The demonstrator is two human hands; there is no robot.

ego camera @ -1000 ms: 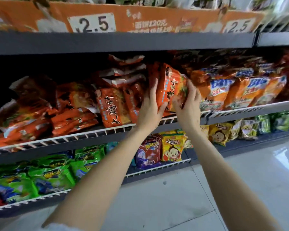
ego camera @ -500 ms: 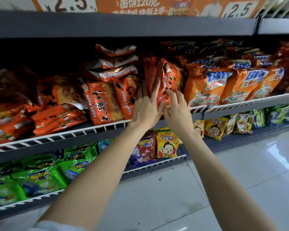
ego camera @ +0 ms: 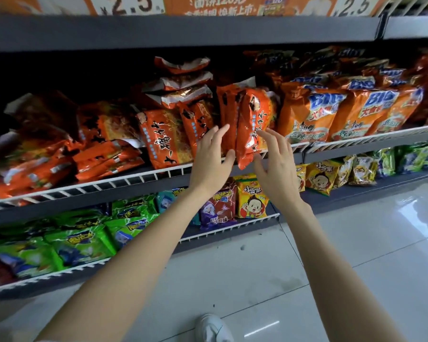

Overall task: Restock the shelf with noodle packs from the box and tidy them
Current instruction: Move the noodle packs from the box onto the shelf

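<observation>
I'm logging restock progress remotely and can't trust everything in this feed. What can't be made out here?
- Box of noodle packs: not in the head view at all, so remaining stock is unknown.
- Back of the middle shelf, upper left: too dark to count packs.
- Contact: whether the left hand and right hand touch the upright orange packs is unclear.
- Price banner: cut off by the top edge and blurred.
- White shoe: cropped at the bottom edge.

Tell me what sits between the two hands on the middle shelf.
In the head view, two upright orange noodle packs stand between the left hand and the right hand, their lower corners overhanging the white wire rail.
</observation>
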